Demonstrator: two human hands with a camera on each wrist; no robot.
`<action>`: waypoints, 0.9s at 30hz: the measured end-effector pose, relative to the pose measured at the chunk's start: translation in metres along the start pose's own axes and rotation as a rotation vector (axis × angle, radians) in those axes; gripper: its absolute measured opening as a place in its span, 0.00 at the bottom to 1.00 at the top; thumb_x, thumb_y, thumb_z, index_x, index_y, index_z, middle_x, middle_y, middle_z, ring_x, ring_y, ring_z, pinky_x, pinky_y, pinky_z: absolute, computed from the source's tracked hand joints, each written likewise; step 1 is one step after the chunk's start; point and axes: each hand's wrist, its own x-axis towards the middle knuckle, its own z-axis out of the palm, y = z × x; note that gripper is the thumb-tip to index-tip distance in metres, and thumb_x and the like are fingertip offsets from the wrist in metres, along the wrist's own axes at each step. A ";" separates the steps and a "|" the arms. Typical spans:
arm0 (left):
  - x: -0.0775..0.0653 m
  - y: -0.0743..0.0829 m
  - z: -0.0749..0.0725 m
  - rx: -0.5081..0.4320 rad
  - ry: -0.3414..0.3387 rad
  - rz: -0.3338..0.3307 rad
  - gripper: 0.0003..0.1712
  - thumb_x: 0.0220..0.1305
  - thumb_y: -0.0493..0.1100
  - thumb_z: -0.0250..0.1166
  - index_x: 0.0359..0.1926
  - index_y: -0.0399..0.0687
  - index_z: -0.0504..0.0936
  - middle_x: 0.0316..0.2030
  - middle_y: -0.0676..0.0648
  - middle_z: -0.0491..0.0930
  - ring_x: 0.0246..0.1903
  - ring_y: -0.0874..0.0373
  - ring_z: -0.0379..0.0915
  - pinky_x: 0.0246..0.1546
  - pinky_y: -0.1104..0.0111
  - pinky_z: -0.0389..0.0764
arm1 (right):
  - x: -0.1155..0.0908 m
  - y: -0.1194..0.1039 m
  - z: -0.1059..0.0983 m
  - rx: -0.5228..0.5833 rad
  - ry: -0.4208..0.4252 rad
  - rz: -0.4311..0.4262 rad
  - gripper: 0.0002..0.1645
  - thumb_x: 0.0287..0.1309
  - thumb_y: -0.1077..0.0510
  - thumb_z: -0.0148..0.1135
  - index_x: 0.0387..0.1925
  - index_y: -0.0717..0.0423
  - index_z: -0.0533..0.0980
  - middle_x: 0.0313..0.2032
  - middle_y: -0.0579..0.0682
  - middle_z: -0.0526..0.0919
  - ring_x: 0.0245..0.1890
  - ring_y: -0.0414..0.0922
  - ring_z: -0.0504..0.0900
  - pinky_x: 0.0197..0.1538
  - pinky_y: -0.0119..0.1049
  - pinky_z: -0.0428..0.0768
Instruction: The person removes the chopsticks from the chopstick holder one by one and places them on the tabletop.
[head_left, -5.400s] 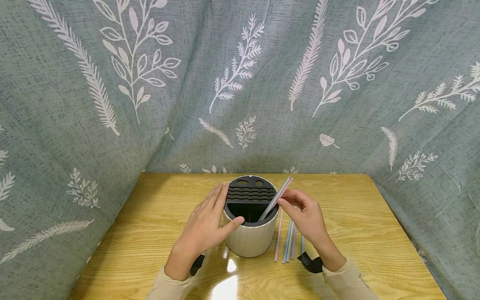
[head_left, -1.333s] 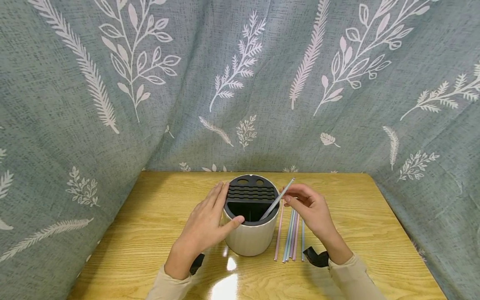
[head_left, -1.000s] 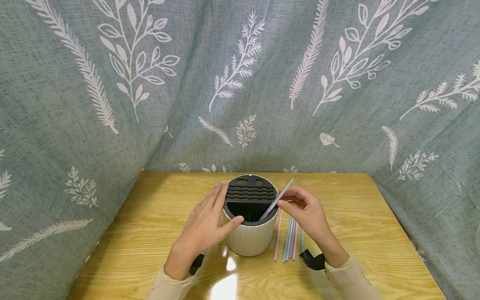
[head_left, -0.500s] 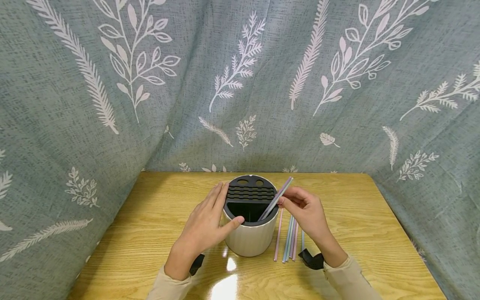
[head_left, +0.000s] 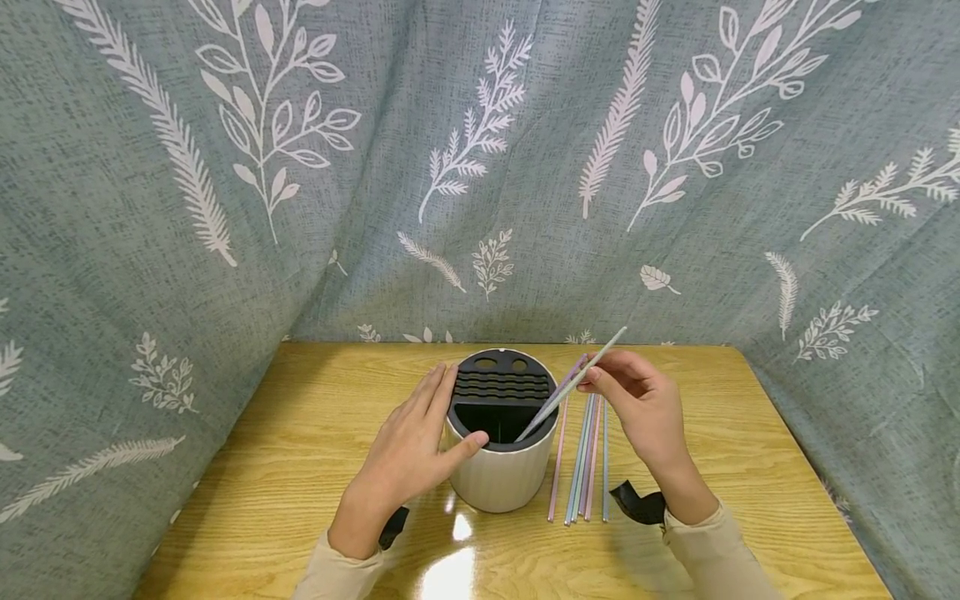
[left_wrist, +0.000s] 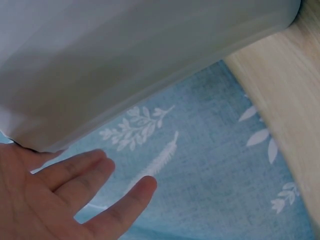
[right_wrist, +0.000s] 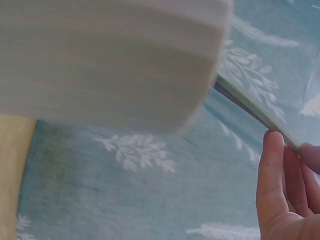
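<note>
A white ribbed utensil holder (head_left: 498, 483) with a black divided lid (head_left: 501, 387) stands upright on the table. My left hand (head_left: 412, 450) rests against its left side, thumb on the front rim. In the left wrist view, several fingers (left_wrist: 120, 210) stick out clear of the wall. My right hand (head_left: 645, 408), right of the holder, pinches a thin pale green stick (head_left: 603, 352) between thumb and fingers. That stick slants, its lower end inside the front compartment. A purple stick (head_left: 576, 367) leans close beside it; whether my fingers touch it, I cannot tell.
Several thin pink, blue and purple sticks (head_left: 592, 467) lie lengthwise on the wooden table (head_left: 315, 467), right of the holder. A grey-green leaf-patterned cloth (head_left: 480, 167) hangs behind and at both sides. Black straps sit at both wrists.
A pink stick has joined those on the table since the oldest frame. A purple stick has come into view in the holder. My right hand has lifted the pale green stick up and right.
</note>
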 end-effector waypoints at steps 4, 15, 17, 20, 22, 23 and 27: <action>0.000 0.000 0.000 0.001 -0.001 0.004 0.55 0.66 0.78 0.48 0.81 0.58 0.38 0.78 0.44 0.46 0.76 0.48 0.44 0.65 0.43 0.63 | 0.003 -0.010 -0.008 0.040 0.041 -0.077 0.10 0.63 0.77 0.58 0.45 0.83 0.75 0.41 0.60 0.86 0.37 0.48 0.87 0.42 0.43 0.85; 0.001 0.000 0.000 0.000 -0.015 -0.005 0.55 0.66 0.78 0.47 0.81 0.60 0.36 0.78 0.45 0.45 0.76 0.49 0.42 0.65 0.43 0.62 | 0.007 -0.038 -0.027 0.315 0.152 -0.248 0.10 0.59 0.87 0.49 0.43 0.94 0.68 0.38 0.71 0.83 0.37 0.58 0.86 0.43 0.48 0.84; 0.001 0.000 0.000 0.000 -0.019 -0.007 0.55 0.66 0.78 0.47 0.81 0.60 0.36 0.78 0.45 0.45 0.76 0.49 0.43 0.66 0.43 0.62 | 0.007 -0.042 -0.031 0.367 0.173 -0.260 0.10 0.59 0.87 0.48 0.43 0.94 0.68 0.38 0.72 0.82 0.37 0.60 0.86 0.44 0.48 0.84; 0.001 0.000 0.000 -0.002 -0.021 -0.007 0.55 0.66 0.78 0.47 0.81 0.59 0.37 0.78 0.45 0.45 0.76 0.48 0.43 0.65 0.42 0.62 | 0.006 -0.046 -0.038 0.427 0.198 -0.268 0.11 0.59 0.88 0.46 0.43 0.93 0.68 0.38 0.73 0.81 0.37 0.61 0.85 0.44 0.49 0.84; 0.001 0.000 0.000 -0.004 -0.023 -0.008 0.55 0.66 0.78 0.47 0.81 0.59 0.37 0.78 0.45 0.45 0.76 0.48 0.43 0.65 0.42 0.62 | 0.005 -0.049 -0.043 0.444 0.202 -0.269 0.11 0.60 0.88 0.46 0.44 0.93 0.68 0.39 0.73 0.81 0.37 0.61 0.85 0.44 0.48 0.84; 0.001 0.000 0.000 -0.004 -0.023 -0.008 0.55 0.66 0.78 0.47 0.81 0.59 0.37 0.78 0.45 0.45 0.76 0.48 0.43 0.65 0.42 0.62 | 0.005 -0.049 -0.045 0.450 0.198 -0.266 0.11 0.60 0.88 0.45 0.44 0.93 0.68 0.39 0.74 0.81 0.38 0.62 0.85 0.44 0.49 0.84; 0.001 0.000 -0.001 -0.008 -0.022 -0.011 0.55 0.66 0.78 0.47 0.81 0.60 0.37 0.78 0.45 0.45 0.76 0.49 0.42 0.66 0.43 0.62 | 0.002 -0.046 -0.052 0.380 0.187 -0.191 0.11 0.61 0.86 0.48 0.45 0.93 0.68 0.40 0.71 0.82 0.38 0.59 0.86 0.44 0.47 0.84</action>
